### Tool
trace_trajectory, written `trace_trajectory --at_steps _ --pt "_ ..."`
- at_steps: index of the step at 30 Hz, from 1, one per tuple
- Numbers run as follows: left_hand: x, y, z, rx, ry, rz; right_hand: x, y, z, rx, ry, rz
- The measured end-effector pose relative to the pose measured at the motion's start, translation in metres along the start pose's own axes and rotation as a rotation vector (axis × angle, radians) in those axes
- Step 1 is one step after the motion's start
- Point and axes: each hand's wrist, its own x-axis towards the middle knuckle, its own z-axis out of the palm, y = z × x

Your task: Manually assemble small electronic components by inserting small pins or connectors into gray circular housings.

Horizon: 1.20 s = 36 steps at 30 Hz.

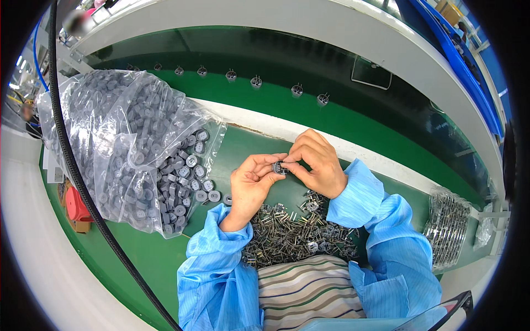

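Note:
Over the green bench mat, both my hands meet at a small grey round plastic part [280, 167]. My left hand [249, 182] is closed, holding it between thumb and fingers. My right hand [319, 163] pinches at the part's right edge; whether a smaller piece sits between those fingertips is hidden. Just below my hands lies a heap of small metal pin pieces [298, 231], close to my striped apron. To the left, a big clear plastic bag [118, 138] is full of similar grey round parts, and several loose ones [191, 160] spill from its mouth.
Beyond a white rail [265, 124] runs a green conveyor belt [210, 102] carrying a spaced row of grey parts with prongs [255, 81]. A black braided cable [83, 182] crosses the left side. A bag of metal pieces [447, 226] lies at right, a red object [76, 204] far left.

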Motion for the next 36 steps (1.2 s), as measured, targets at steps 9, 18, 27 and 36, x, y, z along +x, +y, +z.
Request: trace_trajectory --at_steps 9,18,27,36 --pt "0.000 -0.003 0.002 0.022 0.007 0.008 -0.001 -0.001 -0.001 0.061 -0.028 0.017" --pt "-0.001 -0.003 0.000 0.117 -0.012 -0.010 -0.005 -0.001 0.003 0.006 -0.033 -0.005" --pt "-0.002 -0.004 0.003 0.093 0.035 0.013 -0.001 0.000 0.003 -0.080 -0.036 -0.102" --pt "0.003 0.017 0.000 0.810 -0.014 0.425 -0.007 0.002 0.000 0.927 -0.146 0.706"
